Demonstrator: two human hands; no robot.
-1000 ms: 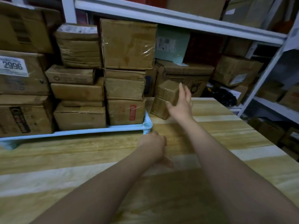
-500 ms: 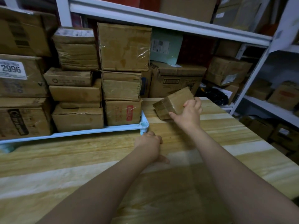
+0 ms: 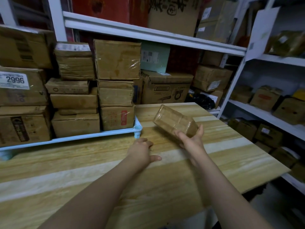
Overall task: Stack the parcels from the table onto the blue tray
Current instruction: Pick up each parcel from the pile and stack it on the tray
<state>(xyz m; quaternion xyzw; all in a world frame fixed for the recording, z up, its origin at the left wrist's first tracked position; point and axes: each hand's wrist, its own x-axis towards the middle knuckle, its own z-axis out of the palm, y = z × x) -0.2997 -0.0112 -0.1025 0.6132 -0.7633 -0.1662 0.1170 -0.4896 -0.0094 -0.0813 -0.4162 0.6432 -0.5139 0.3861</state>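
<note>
My right hand (image 3: 191, 139) grips the taped parcel (image 3: 175, 122) from beneath, tilted above the bench (image 3: 231, 154) right of the blue tray (image 3: 82, 137), probably to turn it flat for stacking. My left hand (image 3: 142, 149) rests loosely curled on the bench, holding nothing.

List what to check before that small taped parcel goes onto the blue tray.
1. Grip: the right hand holds the small tape-wrapped brown cardboard parcel by its near end: ok.
2. Parcel level: it sits tilted in the hand: not ok.
3. Left hand free: it rests on the striped wooden table, holding nothing: ok.
4. Free spot on the light blue plastic tray: its front is filled with stacked brown cardboard boxes up to the corner: cannot tell.
5. Room above the stacks, under the white metal shelf: cannot tell.
</note>
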